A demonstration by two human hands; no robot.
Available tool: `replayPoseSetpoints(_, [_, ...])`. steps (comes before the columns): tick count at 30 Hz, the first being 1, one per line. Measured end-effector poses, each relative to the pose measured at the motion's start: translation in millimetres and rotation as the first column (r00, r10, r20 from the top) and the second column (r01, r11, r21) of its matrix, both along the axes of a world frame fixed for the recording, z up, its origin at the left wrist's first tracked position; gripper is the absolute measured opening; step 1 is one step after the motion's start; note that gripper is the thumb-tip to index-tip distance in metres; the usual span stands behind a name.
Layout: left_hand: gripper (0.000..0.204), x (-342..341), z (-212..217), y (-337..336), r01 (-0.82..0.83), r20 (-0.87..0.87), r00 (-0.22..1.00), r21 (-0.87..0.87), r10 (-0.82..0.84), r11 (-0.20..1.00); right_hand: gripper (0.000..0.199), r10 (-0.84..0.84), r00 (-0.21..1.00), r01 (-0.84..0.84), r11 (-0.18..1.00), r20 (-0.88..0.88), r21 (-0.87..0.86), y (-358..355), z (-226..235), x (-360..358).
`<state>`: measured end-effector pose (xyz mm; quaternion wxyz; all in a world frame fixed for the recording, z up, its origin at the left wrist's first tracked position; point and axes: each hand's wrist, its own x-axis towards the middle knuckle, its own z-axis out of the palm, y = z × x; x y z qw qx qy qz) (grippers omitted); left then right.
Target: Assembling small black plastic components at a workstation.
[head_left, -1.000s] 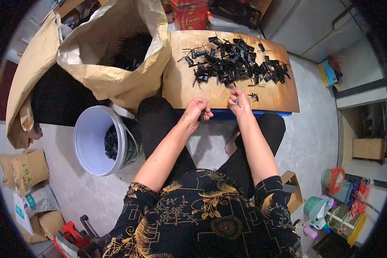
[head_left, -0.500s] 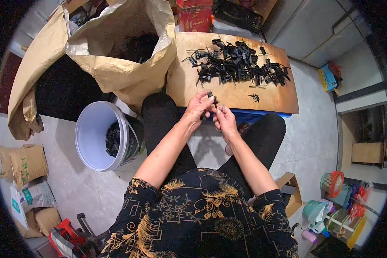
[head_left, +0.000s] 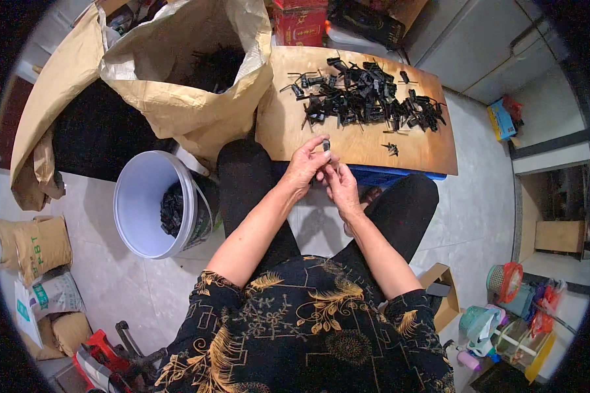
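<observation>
Between the thumb and fingers of my left hand [head_left: 301, 168] is a small black plastic part [head_left: 326, 145], its top end showing above the thumb. My right hand [head_left: 343, 188] meets it from the right, fingertips pinched at its lower end, which the fingers mostly hide. Both hands are above my lap, at the near edge of a wooden board [head_left: 278, 136]. On the board lies a loose pile of similar black plastic parts [head_left: 364, 95] with thin stems. A small black cluster [head_left: 390, 149] lies apart, nearer to me.
To my left stands a white bucket [head_left: 134, 208] with black pieces at its bottom. A large open paper sack [head_left: 177, 112] holding dark pieces rises beside the board. A blue crate [head_left: 373, 171] shows under the board. Red boxes [head_left: 299, 26] are behind it.
The hands have drawn closer together, and the right fingertips now cover the side of the part that showed before. The view has shifted slightly; the pile looks unchanged.
</observation>
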<state>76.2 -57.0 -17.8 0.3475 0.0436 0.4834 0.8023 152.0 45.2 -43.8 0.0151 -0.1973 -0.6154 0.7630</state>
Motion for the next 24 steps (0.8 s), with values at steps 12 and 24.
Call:
replayPoseSetpoints(12, [0.036,3.7,0.5,5.0,-0.051,-0.300,0.953,-0.281,-0.037,0.958,0.038,0.136,0.991,-0.133,0.969,-0.002,0.207,25.5,36.4,-7.4])
replayPoseSetpoints(24, [0.031,4.0,-14.6,17.0,-0.060,-0.361,0.930,-0.337,-0.070,0.940,0.036,0.146,0.988,-0.151,0.985,0.052,0.089,29.3,24.1,-15.5])
